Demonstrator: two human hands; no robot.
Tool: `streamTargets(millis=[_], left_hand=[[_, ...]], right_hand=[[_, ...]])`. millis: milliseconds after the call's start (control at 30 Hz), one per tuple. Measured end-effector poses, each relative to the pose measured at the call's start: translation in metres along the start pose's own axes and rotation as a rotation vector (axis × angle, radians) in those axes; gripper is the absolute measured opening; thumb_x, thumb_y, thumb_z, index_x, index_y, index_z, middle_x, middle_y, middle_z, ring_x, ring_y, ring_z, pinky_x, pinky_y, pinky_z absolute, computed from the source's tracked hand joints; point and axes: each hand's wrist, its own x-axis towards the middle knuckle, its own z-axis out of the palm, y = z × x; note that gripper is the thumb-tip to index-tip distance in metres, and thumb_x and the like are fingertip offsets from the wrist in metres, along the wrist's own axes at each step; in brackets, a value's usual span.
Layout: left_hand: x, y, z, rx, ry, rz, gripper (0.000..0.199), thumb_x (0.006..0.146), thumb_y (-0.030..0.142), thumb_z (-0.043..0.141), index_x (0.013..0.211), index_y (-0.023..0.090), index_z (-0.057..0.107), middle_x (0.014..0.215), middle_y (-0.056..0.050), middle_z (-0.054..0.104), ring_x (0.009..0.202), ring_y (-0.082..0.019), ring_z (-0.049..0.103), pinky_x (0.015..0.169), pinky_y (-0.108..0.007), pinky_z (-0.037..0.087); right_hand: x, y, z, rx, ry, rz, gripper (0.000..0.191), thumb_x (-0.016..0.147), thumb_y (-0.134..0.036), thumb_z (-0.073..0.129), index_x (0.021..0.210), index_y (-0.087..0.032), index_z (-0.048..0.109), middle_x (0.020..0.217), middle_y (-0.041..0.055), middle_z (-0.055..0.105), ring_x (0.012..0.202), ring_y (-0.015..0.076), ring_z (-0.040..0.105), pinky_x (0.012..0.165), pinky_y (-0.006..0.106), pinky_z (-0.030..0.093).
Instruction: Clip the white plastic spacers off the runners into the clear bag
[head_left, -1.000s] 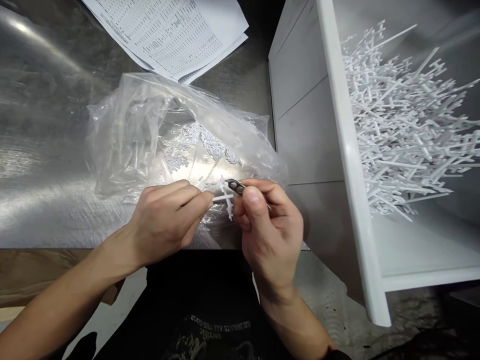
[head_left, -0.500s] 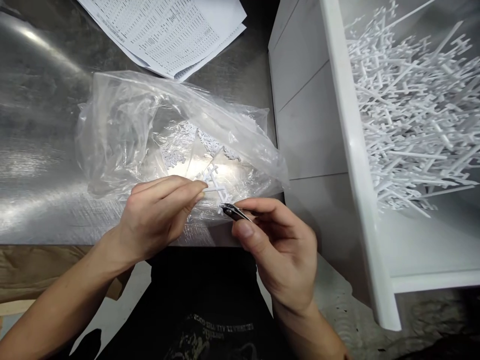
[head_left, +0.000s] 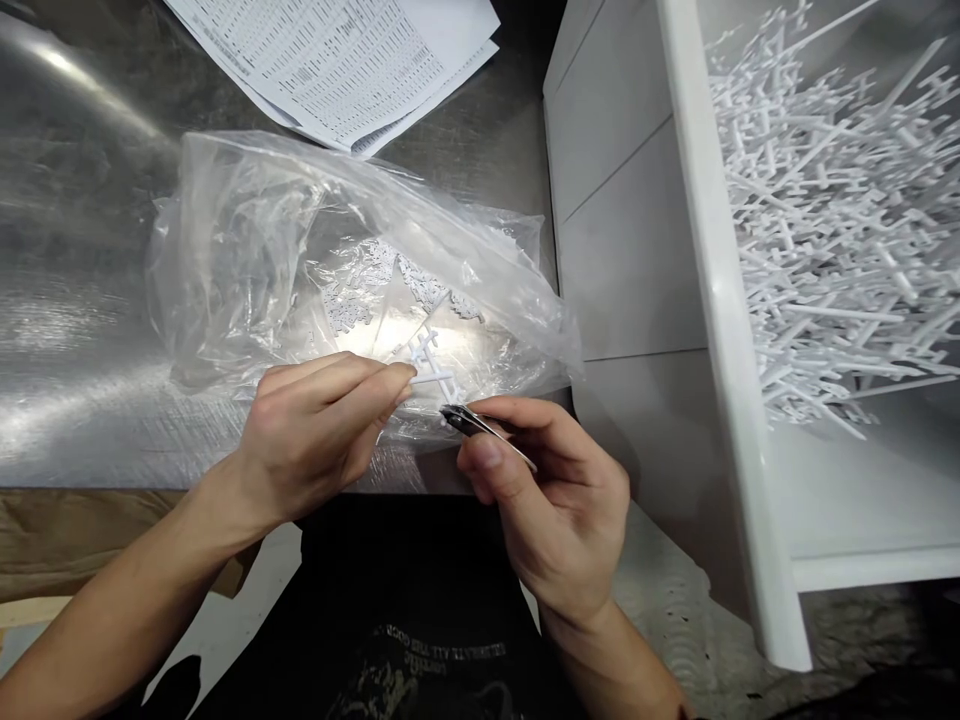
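Note:
Pinched in my left hand (head_left: 322,430) is a white plastic sprue (head_left: 433,360), a thin branched piece with short cross bars. My right hand (head_left: 551,490) grips a nail clipper (head_left: 484,428) between thumb and index finger. Its dark jaws are at the lower end of the sprue; whether they are closed on it I cannot tell. Below both hands a clear plastic bag (head_left: 240,250) lies on the metal table, with many small grey-white pieces (head_left: 351,305) in it or under its film.
To the right stands a white bin (head_left: 724,330) heaped with white branched sprues (head_left: 840,220). Printed sheets (head_left: 337,65) lie at the back of the metal table (head_left: 67,250). Brown cardboard (head_left: 75,540) is below the table's front edge at left.
The clipper's handle has swung into fuller view as my right hand shifted slightly left. My left hand keeps its pinch on the sprue. The whole view has moved a little.

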Motion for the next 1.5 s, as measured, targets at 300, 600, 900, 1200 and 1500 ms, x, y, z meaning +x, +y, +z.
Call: streamTargets(millis=[300, 600, 900, 1200, 1500], left_hand=[[-0.006, 0.0, 0.003, 0.107, 0.024, 0.018, 0.022, 0.102, 0.0, 0.066, 0.112, 0.019, 0.071, 0.083, 0.005, 0.078, 0.071, -0.011, 0.074, 0.067, -0.023, 0.056], [0.001, 0.0, 0.002, 0.119, -0.041, -0.024, 0.013, 0.111, 0.012, 0.062, 0.108, 0.017, 0.074, 0.08, 0.003, 0.077, 0.066, -0.012, 0.071, 0.065, -0.025, 0.055], [0.002, 0.0, 0.001, 0.069, -0.027, -0.055, 0.016, 0.112, 0.011, 0.062, 0.105, 0.017, 0.076, 0.08, 0.003, 0.078, 0.064, -0.009, 0.069, 0.066, -0.019, 0.056], [0.002, 0.0, -0.005, -0.044, -0.005, -0.046, 0.016, 0.109, 0.008, 0.065, 0.108, 0.02, 0.076, 0.092, 0.001, 0.084, 0.083, -0.011, 0.082, 0.081, -0.021, 0.067], [0.001, 0.0, -0.005, -0.094, 0.008, -0.029, 0.021, 0.106, 0.001, 0.064, 0.109, 0.02, 0.073, 0.091, 0.0, 0.081, 0.083, -0.012, 0.082, 0.077, -0.021, 0.066]], right_hand=[[0.01, 0.004, 0.01, 0.131, 0.022, 0.104, 0.007, 0.103, -0.029, 0.086, 0.104, -0.022, 0.083, 0.067, -0.0038, 0.074, 0.048, 0.0093, 0.059, 0.045, 0.021, 0.05], [0.011, 0.006, 0.012, 0.245, 0.049, 0.151, 0.007, 0.103, -0.027, 0.086, 0.102, -0.021, 0.085, 0.065, -0.0053, 0.07, 0.048, 0.0071, 0.057, 0.045, 0.017, 0.047], [0.01, 0.005, 0.009, 0.22, 0.068, 0.132, 0.003, 0.102, -0.026, 0.087, 0.103, -0.023, 0.086, 0.063, -0.0063, 0.07, 0.048, 0.0068, 0.058, 0.046, 0.016, 0.048], [0.011, 0.006, 0.004, 0.056, 0.102, 0.022, 0.011, 0.095, -0.015, 0.086, 0.102, -0.023, 0.085, 0.065, -0.0071, 0.069, 0.052, 0.0071, 0.058, 0.048, 0.017, 0.047], [0.01, 0.007, 0.002, 0.024, 0.075, 0.001, 0.015, 0.096, -0.015, 0.086, 0.107, -0.025, 0.085, 0.068, -0.0076, 0.068, 0.056, 0.0069, 0.06, 0.053, 0.017, 0.05]])
